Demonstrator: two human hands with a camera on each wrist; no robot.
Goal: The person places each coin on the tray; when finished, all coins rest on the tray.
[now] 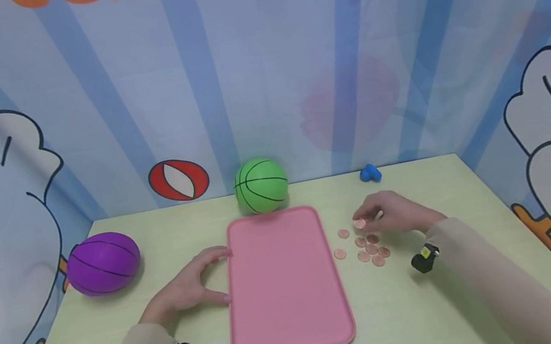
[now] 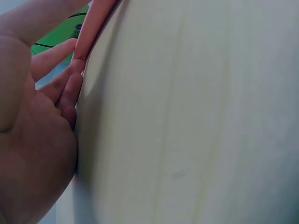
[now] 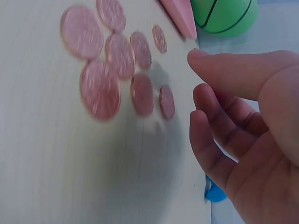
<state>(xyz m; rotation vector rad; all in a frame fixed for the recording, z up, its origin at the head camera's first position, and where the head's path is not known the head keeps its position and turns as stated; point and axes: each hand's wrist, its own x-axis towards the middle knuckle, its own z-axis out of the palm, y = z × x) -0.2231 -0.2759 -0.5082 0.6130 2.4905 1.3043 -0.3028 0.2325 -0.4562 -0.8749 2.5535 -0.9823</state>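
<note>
My R hand [image 1: 390, 214] pinched a coin [image 1: 359, 223] btwn thumb and fingertips, just above the bunch; R wrist cam didn't show that coin in the pinch, only the other fingers loosely bent. Approx 8 more coins [image 1: 371, 249] lay flat on the counter [image 1: 182, 235], R of the pink tray [image 1: 286, 290]: 6 bunched, some touching, 2 nearer the tray. My L hand [image 1: 187, 285] had thumb & fingers spread wide, tips on the tray's L edge. Green ball [image 1: 260, 186] sat at the tray's far edge; purple ball [image 1: 104, 263] was on the counter, far L. Small blue obj [image 1: 370, 173] was at the counter's back edge, beyond my R hand. Striped blue backdrop [image 1: 259, 66] hung behind.
</note>
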